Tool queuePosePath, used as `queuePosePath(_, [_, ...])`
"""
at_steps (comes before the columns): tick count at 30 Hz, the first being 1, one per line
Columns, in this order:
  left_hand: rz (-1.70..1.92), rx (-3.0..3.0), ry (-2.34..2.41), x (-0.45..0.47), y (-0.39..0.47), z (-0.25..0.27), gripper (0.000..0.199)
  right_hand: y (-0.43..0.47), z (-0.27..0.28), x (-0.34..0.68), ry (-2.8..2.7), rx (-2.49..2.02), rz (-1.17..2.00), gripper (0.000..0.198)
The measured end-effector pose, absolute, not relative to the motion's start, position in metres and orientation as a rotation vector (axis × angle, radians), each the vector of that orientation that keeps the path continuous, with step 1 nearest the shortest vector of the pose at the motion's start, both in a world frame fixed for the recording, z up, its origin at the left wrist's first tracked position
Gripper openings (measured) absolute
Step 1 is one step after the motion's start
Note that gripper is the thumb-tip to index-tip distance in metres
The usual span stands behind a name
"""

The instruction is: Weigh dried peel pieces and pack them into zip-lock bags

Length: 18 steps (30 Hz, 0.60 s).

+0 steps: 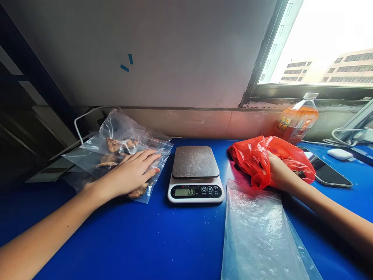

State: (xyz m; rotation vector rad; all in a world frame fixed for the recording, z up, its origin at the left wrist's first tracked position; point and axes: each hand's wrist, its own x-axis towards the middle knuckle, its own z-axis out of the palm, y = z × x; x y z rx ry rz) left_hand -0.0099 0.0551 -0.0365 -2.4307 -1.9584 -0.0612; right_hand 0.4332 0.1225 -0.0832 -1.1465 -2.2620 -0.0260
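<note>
Red plastic bag (247,155), right of the scale (196,162), looks limp, light and slippery; its gathered rim should hold best. The right hand (278,171) sits inside, its grip hidden; the left hand (135,171), fingers spread, rests on clear bags (116,125) left of the scale.

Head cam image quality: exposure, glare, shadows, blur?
Head view: window mostly blown out, far left sunk in darkness. Head view: white glare on the clear plastic bags at lower right; shadow beneath the right forearm on the blue tabletop. Head view: digital scale and left hand look reasonably sharp, no obvious motion blur.
</note>
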Motion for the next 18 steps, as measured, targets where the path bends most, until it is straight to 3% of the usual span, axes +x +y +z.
queuePosePath(11, [-0.180,-2.391,-1.870,-0.009,0.053,-0.034,0.062,0.123,-0.083,0.433,-2.300,-1.121,-0.055,0.031])
queuePosePath(15, [-0.487,-2.325,-1.440,0.036,0.025,-0.023,0.045,0.123,-0.081,0.433,-2.306,-1.118,-0.044,0.029])
queuePosePath(18, [-0.480,-2.542,-1.045,0.089,-0.003,-0.027,0.037,0.123,-0.081,0.432,-2.298,-1.131,-0.041,0.027])
